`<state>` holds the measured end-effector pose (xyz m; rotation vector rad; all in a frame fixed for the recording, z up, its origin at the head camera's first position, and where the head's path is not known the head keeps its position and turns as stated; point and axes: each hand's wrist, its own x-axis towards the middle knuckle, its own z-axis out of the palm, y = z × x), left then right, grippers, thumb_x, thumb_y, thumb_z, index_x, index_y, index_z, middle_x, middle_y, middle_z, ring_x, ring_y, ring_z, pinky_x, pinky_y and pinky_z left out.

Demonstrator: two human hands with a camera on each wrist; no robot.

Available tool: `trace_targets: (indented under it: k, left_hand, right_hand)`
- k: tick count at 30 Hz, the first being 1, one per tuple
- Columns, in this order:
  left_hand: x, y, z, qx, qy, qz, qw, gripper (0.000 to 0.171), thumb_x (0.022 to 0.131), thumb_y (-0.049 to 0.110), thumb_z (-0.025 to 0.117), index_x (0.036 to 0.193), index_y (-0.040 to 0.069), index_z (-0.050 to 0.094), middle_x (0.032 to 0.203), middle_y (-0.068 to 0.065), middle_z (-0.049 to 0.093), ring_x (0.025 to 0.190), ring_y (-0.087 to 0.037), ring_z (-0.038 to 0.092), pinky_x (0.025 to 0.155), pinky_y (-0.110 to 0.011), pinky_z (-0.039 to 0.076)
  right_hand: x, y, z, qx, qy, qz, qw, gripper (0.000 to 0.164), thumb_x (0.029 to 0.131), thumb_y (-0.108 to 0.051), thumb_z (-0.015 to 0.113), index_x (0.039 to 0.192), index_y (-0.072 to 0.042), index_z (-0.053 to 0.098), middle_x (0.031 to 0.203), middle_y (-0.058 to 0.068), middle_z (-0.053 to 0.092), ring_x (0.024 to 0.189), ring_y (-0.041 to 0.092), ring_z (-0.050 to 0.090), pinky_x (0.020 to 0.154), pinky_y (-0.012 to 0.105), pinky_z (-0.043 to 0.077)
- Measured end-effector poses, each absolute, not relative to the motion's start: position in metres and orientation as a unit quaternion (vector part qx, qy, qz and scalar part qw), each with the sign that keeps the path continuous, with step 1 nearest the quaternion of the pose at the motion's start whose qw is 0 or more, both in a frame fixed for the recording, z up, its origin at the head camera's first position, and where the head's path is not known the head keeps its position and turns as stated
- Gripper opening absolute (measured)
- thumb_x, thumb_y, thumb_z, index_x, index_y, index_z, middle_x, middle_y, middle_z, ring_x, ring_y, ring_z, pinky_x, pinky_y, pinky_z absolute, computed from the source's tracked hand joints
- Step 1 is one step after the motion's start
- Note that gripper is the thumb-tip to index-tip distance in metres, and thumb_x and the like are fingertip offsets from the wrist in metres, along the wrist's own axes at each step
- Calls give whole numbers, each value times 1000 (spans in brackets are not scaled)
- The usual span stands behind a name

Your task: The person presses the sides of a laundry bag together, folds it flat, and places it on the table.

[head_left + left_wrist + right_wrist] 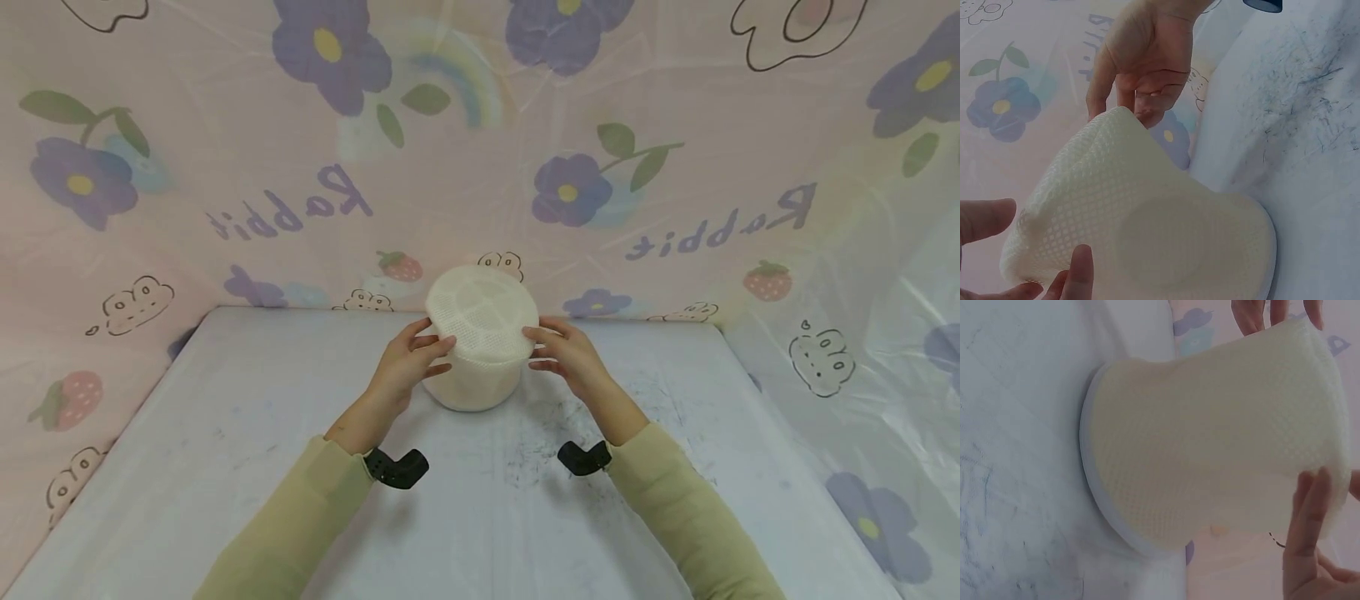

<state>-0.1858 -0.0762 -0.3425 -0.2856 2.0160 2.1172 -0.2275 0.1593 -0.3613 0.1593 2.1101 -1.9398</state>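
Evenly, your left hand [401, 362] and right hand [572, 354] are pinching the mesh cylinder [483, 317] from opposite sides, seemingly for balance, grip partly hidden

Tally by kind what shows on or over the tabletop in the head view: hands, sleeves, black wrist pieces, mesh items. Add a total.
Hands: 2, left hand and right hand
Sleeves: 2, left sleeve and right sleeve
Black wrist pieces: 2, left piece and right piece
Cream mesh item: 1
Total: 7
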Motion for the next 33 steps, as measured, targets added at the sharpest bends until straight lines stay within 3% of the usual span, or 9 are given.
trace_targets:
  k: [6,12,19,28,33]
  left_hand:
    - [-185,-77,-343,-104,681,718,99,68,91,11,65,150,11,30,134,-17,49,108,-26,60,94,-37,52]
    - [-185,-79,-345,-105,683,717,94,67,91,8,64,149,11,31,132,-16,50,103,-22,60,93,-37,52]
    - [-185,-81,-347,-106,691,709,88,61,92,5,59,148,9,34,127,-16,53,107,-25,58,94,-38,51]
    - [-178,-85,-348,-117,714,685,89,53,97,25,56,146,12,38,125,-15,57,100,-21,60,86,-33,53]
    - [-174,-88,-349,-116,721,677,91,51,98,25,56,145,14,41,122,-13,59,96,-18,59,80,-28,53]
  right_hand:
    - [-225,158,-362,44,729,-669,140,62,90,-28,67,144,-10,41,118,10,62,80,14,68,70,25,57]
    - [-221,159,-361,48,731,-664,151,67,89,-33,68,146,-14,39,115,9,64,84,18,69,71,27,57]
    - [-211,162,-360,41,730,-662,165,58,91,-35,65,141,-15,44,111,8,64,84,19,70,70,29,58]
    - [-192,170,-359,30,735,-654,176,54,91,-38,64,133,-8,49,110,6,64,92,23,71,69,27,57]
    - [-181,173,-359,27,732,-654,189,52,90,-39,66,127,-5,53,108,6,64,87,18,72,68,27,57]
